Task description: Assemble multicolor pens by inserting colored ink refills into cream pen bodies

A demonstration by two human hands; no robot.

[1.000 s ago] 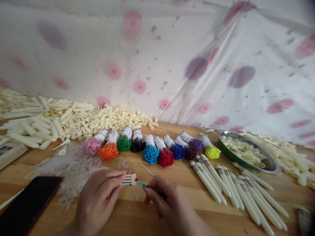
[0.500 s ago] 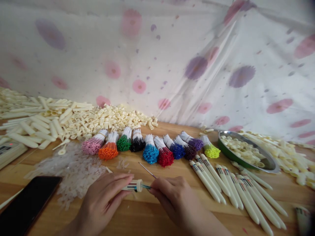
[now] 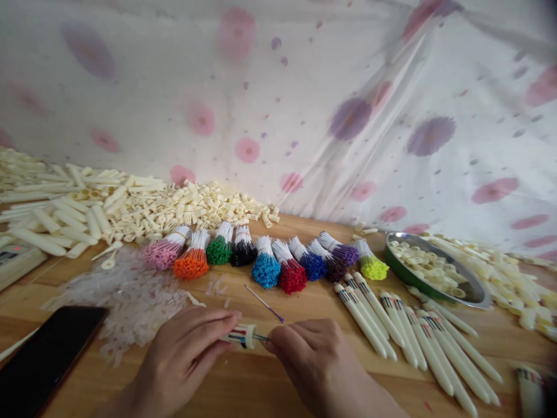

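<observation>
As the refill (image 3: 261, 337) slid deeper than a second before, my left hand (image 3: 191, 348) stayed pinched on the pen head (image 3: 243, 335) near the table's (image 3: 313, 302) front edge and my right hand (image 3: 308, 360) gripped the refill; I judged it almost seated, only a short stub showing.

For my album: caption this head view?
Left hand grips a cream plastic pen barrel; right hand pinches a thin blue refill at its end.

Cream striped pen barrel (image 3: 238, 335) held level, blue refill (image 3: 261, 337) in its end.
</observation>
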